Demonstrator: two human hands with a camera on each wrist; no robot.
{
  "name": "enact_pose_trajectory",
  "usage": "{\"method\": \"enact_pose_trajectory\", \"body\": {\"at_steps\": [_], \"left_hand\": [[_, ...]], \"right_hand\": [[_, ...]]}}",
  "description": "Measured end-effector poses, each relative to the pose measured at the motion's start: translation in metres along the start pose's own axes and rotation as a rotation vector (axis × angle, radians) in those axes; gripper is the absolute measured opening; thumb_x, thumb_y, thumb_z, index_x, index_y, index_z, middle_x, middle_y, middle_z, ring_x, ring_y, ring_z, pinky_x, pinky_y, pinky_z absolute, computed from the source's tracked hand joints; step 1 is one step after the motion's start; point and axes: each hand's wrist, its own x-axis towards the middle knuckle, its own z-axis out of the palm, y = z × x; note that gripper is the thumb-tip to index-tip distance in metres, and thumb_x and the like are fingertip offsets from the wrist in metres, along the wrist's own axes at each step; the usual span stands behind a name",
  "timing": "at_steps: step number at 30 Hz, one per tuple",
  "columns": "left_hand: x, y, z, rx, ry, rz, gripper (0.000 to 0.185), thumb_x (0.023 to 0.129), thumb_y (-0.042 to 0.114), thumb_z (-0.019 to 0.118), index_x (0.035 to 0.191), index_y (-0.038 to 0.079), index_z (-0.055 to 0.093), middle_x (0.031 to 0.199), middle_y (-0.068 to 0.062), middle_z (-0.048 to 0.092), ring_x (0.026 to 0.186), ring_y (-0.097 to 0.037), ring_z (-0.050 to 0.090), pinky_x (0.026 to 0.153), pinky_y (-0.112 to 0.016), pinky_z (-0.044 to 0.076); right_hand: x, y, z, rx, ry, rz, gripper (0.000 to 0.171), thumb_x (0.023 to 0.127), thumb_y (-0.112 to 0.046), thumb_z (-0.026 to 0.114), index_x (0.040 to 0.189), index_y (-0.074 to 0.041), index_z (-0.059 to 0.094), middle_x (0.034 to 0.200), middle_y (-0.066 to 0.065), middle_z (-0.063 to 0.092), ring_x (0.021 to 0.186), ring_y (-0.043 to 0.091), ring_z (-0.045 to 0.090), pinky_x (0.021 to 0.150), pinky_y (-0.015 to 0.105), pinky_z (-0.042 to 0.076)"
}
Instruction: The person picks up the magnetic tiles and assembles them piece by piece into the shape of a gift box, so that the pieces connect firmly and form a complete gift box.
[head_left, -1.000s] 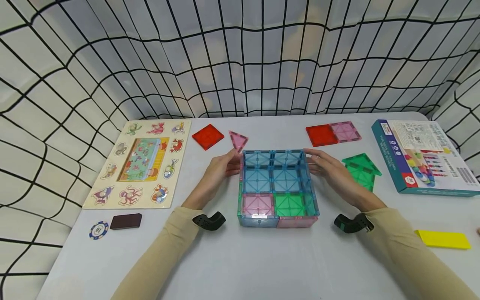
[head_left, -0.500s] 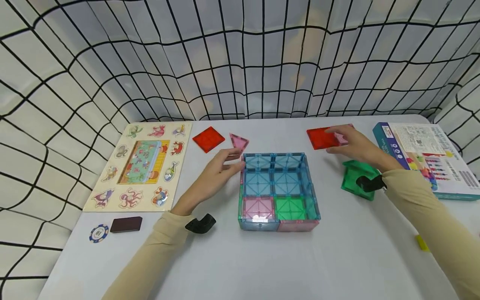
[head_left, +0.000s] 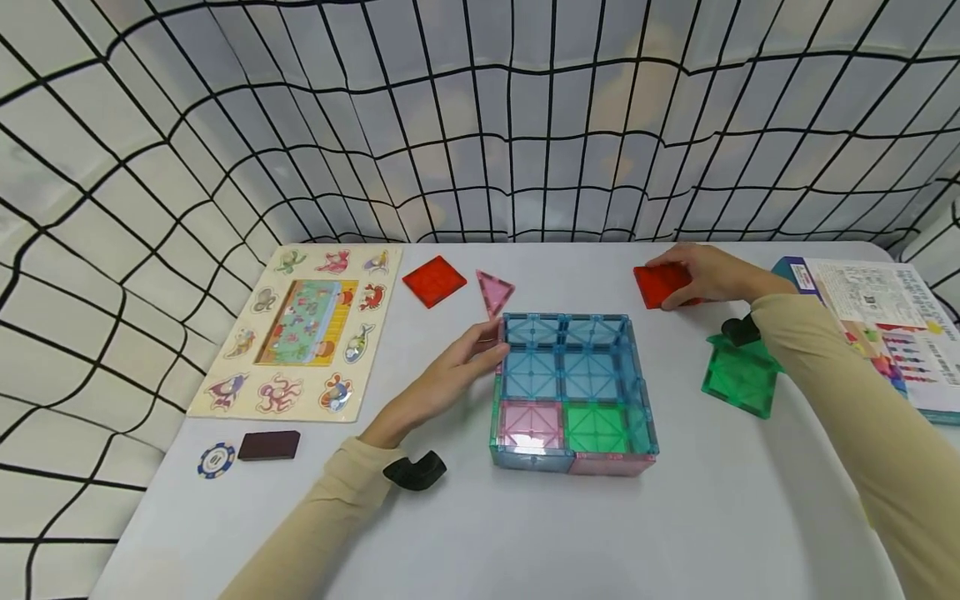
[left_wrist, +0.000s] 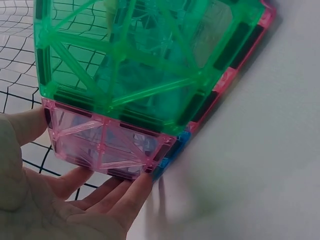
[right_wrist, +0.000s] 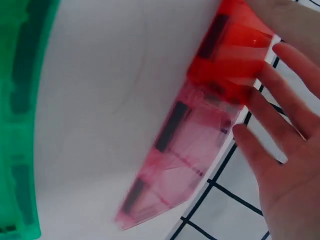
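Observation:
A shallow open-topped box of see-through magnetic tiles, blue, pink and green, stands in the middle of the white table. My left hand holds its far left corner; in the left wrist view the fingers curl round a pink tile of its wall, with the thumb at the opposite edge. To the box's right, my right hand grips a red square magnetic tile by its near and far edges. Joined to that red tile is a pink square tile, which the hand covers in the head view.
Behind the box lie another red tile and a pink triangle tile. Green tiles overlap under the right forearm, beside a printed box. A puzzle board, poker chip and dark brown block lie left. Black netting rises behind.
My right hand has left the box's right side, reached across to the red and pink tile pair and gripped it. The left hand has shifted its hold at the box's far left corner.

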Motion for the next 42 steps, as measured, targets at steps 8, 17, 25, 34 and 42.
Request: {"method": "enact_pose_trajectory", "body": {"at_steps": [8, 17, 25, 34, 42], "left_hand": [[-0.002, -0.003, -0.001, -0.04, -0.03, -0.018, 0.061, 0.112, 0.033, 0.046, 0.163, 0.007, 0.026, 0.164, -0.017, 0.033, 0.15, -0.035, 0.038, 0.121, -0.049, 0.037], [-0.001, -0.004, -0.004, -0.05, -0.029, -0.035, 0.063, 0.111, 0.034, 0.047, 0.163, 0.006, 0.025, 0.165, -0.018, 0.032, 0.151, -0.034, 0.037, 0.121, -0.049, 0.037], [0.002, -0.005, -0.003, -0.037, -0.031, -0.044, 0.062, 0.112, 0.036, 0.047, 0.163, 0.007, 0.026, 0.163, -0.017, 0.035, 0.15, -0.033, 0.038, 0.12, -0.048, 0.038], [0.0, -0.007, -0.007, -0.055, -0.017, -0.034, 0.06, 0.112, 0.033, 0.046, 0.162, 0.006, 0.028, 0.163, -0.018, 0.035, 0.149, -0.035, 0.039, 0.121, -0.05, 0.037], [0.001, -0.007, -0.003, -0.069, -0.024, -0.006, 0.058, 0.113, 0.032, 0.045, 0.162, 0.006, 0.029, 0.16, -0.018, 0.038, 0.146, -0.034, 0.043, 0.119, -0.049, 0.039]], "right_hand": [[-0.01, -0.005, 0.008, -0.043, 0.147, 0.003, 0.073, 0.081, -0.012, 0.091, 0.143, 0.0, 0.053, 0.141, 0.029, 0.045, 0.131, 0.052, 0.038, 0.092, 0.068, 0.055], [-0.026, -0.009, 0.02, 0.008, 0.301, -0.139, 0.041, 0.088, 0.008, 0.079, 0.126, 0.005, 0.066, 0.126, 0.025, 0.063, 0.116, 0.042, 0.057, 0.095, 0.056, 0.058], [-0.039, -0.013, 0.022, 0.165, 0.375, -0.11, 0.035, 0.096, -0.004, 0.075, 0.129, 0.003, 0.069, 0.124, 0.024, 0.069, 0.109, 0.038, 0.064, 0.082, 0.003, 0.043], [-0.036, -0.099, -0.003, 0.378, 0.344, -0.171, 0.038, 0.104, -0.01, 0.066, 0.142, -0.003, 0.064, 0.126, 0.019, 0.068, 0.11, 0.023, 0.067, 0.086, 0.017, 0.054], [-0.011, -0.163, 0.018, 0.448, 0.056, -0.207, 0.031, 0.105, -0.011, 0.064, 0.134, -0.001, 0.07, 0.129, 0.016, 0.07, 0.106, 0.029, 0.071, 0.093, 0.04, 0.06]]}}
